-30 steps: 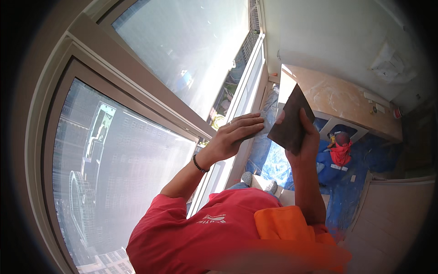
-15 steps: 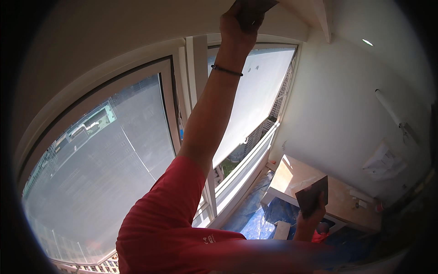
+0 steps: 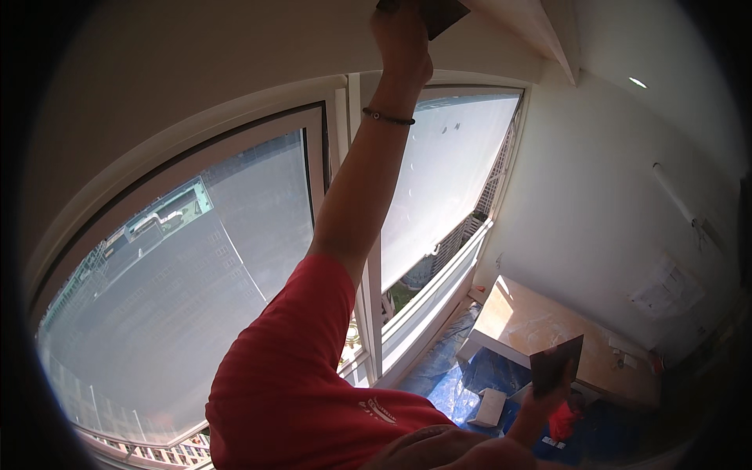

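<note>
My left hand (image 3: 399, 35) is raised to the top edge of the picture, against the surface above the windows. It grips a wide, dark, flat-bladed scraper (image 3: 445, 16); its upper part is cut off, and I cannot tell if the blade touches the surface. A dark bracelet (image 3: 388, 118) circles that wrist, below which runs the bare forearm and a red sleeve (image 3: 301, 313). Lower right, my right hand (image 3: 534, 411) is closed on a second dark, squarish flat blade (image 3: 558, 364), held tilted up. Its fingers are partly in shadow.
Window panes (image 3: 180, 290) stand to the left, with a pale blind (image 3: 446, 164) over the farther one. A wooden-topped bench (image 3: 533, 313) lies below right, over blue plastic sheeting (image 3: 446, 388). Nearby are a small pale block (image 3: 490, 407) and a white wall (image 3: 580, 188).
My left hand has shifted slightly left and up, its wrist turned. My right hand and its blade have moved lower and to the right. The whole view has tilted a little.
</note>
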`<state>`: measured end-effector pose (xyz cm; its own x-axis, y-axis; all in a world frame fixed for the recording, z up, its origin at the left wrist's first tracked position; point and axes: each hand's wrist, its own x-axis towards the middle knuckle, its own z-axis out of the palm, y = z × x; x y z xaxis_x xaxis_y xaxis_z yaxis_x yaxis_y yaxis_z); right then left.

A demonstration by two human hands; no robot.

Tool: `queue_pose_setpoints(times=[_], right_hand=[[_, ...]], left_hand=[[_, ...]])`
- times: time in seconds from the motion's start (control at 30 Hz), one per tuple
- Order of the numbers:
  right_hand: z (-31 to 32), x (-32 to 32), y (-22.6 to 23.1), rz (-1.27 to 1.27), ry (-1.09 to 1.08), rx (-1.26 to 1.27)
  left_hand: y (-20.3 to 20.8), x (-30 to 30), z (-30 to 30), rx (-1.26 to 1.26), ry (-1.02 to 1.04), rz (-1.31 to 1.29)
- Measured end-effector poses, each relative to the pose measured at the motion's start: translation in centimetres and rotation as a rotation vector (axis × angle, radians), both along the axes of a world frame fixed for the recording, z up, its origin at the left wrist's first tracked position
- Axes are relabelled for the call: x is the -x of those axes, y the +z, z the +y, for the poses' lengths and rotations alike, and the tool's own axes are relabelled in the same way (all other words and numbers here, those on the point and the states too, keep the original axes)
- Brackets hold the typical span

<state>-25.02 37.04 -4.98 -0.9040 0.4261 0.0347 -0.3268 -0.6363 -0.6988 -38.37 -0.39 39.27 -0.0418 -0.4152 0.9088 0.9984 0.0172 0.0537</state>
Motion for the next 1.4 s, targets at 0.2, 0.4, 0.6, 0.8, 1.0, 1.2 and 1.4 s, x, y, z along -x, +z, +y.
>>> queue_pose_setpoints(times=[0.2,0.4,0.6,0.8,1.0,1.2,1.4], right_hand=[[-0.5,0.9,-1.1,-0.057,0.142,0.033],[-1.0,2.6,-2.3,-0.099,0.143,0.03],[0.9,3.2,-4.2,-0.039,0.149,-0.017],[3.7,3.1,-6.1,0.037,0.115,-0.023],[5.0,3.1,-7.0,0.001,-0.015,-0.007],[5.1,2.8,-7.1,0.013,-0.017,-0.009],[6.0,1.8,-6.9,-0.06,-0.009,0.102]], left_hand=[[-2.6,-8.5,-3.7,-0.147,1.068,0.391],[2.2,-12.1,-7.5,-0.208,1.487,0.66],[5.9,-11.6,-8.4,-0.258,1.469,0.667],[7.1,-9.7,-8.6,-0.374,1.665,0.575],[7.0,-5.1,-8.6,-0.441,1.739,0.545],[5.8,0.0,-6.3,-0.365,1.666,0.423],[4.3,5.8,-4.0,-0.182,1.288,0.069]])
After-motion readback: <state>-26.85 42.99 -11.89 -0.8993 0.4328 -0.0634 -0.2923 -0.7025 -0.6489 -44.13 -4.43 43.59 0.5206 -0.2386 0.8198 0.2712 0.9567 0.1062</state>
